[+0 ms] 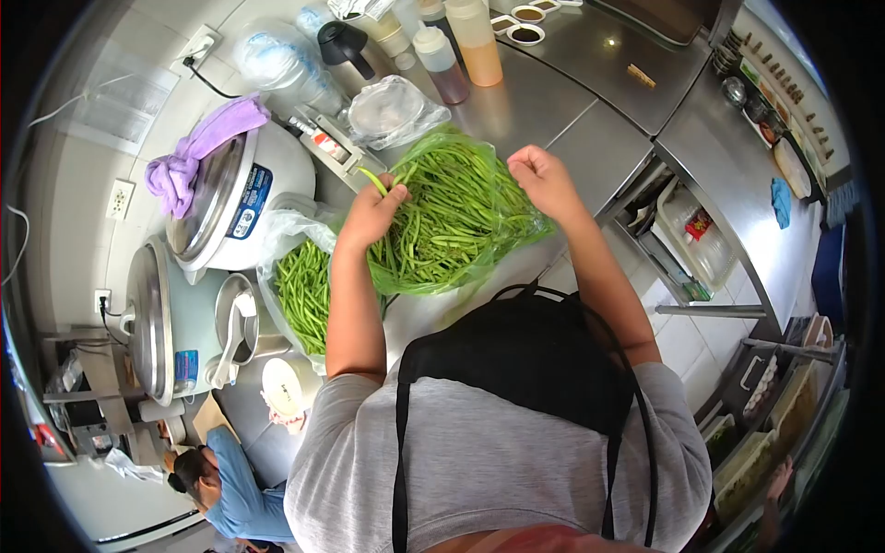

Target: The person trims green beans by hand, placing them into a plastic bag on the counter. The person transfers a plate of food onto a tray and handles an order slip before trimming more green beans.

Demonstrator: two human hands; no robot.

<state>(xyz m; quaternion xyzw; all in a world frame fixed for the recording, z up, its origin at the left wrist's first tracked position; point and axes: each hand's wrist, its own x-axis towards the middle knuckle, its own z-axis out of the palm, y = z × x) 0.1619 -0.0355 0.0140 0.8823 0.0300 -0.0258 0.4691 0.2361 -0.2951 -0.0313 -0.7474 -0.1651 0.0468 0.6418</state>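
Observation:
A large green plastic bag (pixel 525 226) lies wide on the steel counter, full of long green beans (pixel 452 203). My left hand (pixel 373 214) is at the bag's left side, its fingers pinched around a single green bean (pixel 372 181) that sticks up past the thumb. Over the bag's right edge, my right hand (pixel 544 180) is closed with fingertips together; whatever is between them is too small to make out. Left of my left forearm, a second, clear bag (pixel 277 241) holds shorter-looking green beans (pixel 304 288).
Two rice cookers (pixel 241 198) (pixel 147 323) stand on the left, one draped with a purple cloth (pixel 198 152). Squeeze bottles (pixel 475 46) and a plastic-wrapped container (pixel 387 111) sit behind the beans. Sauce dishes (pixel 525 34) are farther back. A person in blue (pixel 240 488) is at lower left.

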